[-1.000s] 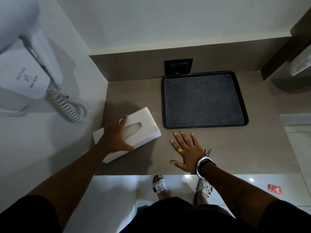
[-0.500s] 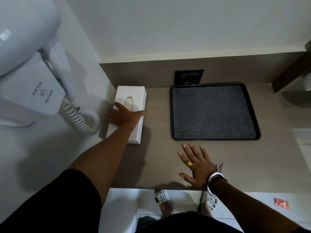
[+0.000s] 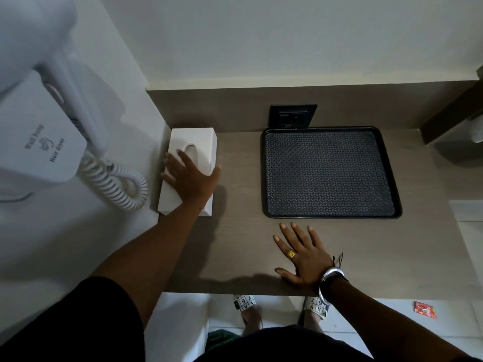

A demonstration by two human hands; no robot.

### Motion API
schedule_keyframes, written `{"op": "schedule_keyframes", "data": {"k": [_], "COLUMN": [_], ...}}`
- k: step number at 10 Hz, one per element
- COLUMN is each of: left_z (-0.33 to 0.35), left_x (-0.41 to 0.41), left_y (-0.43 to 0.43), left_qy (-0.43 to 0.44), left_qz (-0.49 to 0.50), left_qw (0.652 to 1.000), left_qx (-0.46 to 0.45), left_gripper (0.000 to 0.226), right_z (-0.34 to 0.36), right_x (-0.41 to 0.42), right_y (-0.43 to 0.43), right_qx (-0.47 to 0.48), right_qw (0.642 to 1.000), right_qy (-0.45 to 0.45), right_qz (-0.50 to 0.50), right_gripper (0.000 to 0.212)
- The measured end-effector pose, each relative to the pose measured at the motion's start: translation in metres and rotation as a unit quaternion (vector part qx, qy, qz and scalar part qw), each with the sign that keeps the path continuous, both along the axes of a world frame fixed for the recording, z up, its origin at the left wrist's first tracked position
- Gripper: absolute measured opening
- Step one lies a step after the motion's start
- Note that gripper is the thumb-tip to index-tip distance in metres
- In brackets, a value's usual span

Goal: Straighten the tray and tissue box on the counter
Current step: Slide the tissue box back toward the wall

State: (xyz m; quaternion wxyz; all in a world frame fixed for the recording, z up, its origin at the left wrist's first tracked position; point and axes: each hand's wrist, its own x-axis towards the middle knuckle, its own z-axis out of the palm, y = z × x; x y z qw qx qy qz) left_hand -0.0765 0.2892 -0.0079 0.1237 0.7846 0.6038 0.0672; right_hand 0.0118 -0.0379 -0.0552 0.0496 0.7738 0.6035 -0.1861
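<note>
A white tissue box (image 3: 194,142) lies on the grey-brown counter (image 3: 240,178), lengthwise against the left wall and close to the back wall. My left hand (image 3: 189,177) lies on top of it, fingers over the left edge and thumb over the right side. A black textured tray (image 3: 330,172) sits square to the back wall at the counter's middle right. My right hand (image 3: 302,253) rests flat on the counter in front of the tray, fingers spread, with a gold ring and a silver bangle.
A white wall-hung hair dryer (image 3: 41,121) with a coiled cord (image 3: 115,184) hangs on the left wall beside the box. A black wall socket (image 3: 292,115) sits behind the tray. The counter's front edge runs just under my right wrist. A red packet (image 3: 424,309) lies on the floor.
My left hand has turned the tissue box from a slanted spot near the front edge and slid it back against the left wall. The right hand has stayed flat on the counter.
</note>
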Motion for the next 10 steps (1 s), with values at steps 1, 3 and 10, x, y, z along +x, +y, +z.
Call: {"op": "schedule_keyframes", "data": {"k": [1,3,10], "left_z": [-0.004,-0.015,-0.015], "left_x": [-0.018,-0.046,-0.037], "left_y": [-0.019,-0.024,0.0], "left_qy": [0.031,0.09,0.065], "left_qz": [-0.121,-0.159,-0.089], "left_qw": [0.99,0.98,0.99], "left_qx": [0.062,0.084,0.083], "left_gripper": [0.114,0.112,0.109], "right_z": [0.003,0.005,-0.004], "right_x": [0.0,-0.001,-0.003], "right_y": [0.0,0.001,-0.002], "right_qx": [-0.004,-0.007,0.034], "right_qw": [1.0,1.0,0.999], "right_qy": [-0.002,-0.009,0.004], "right_qz": [0.001,0.003,-0.003], "right_gripper": [0.08,0.08,0.081]}}
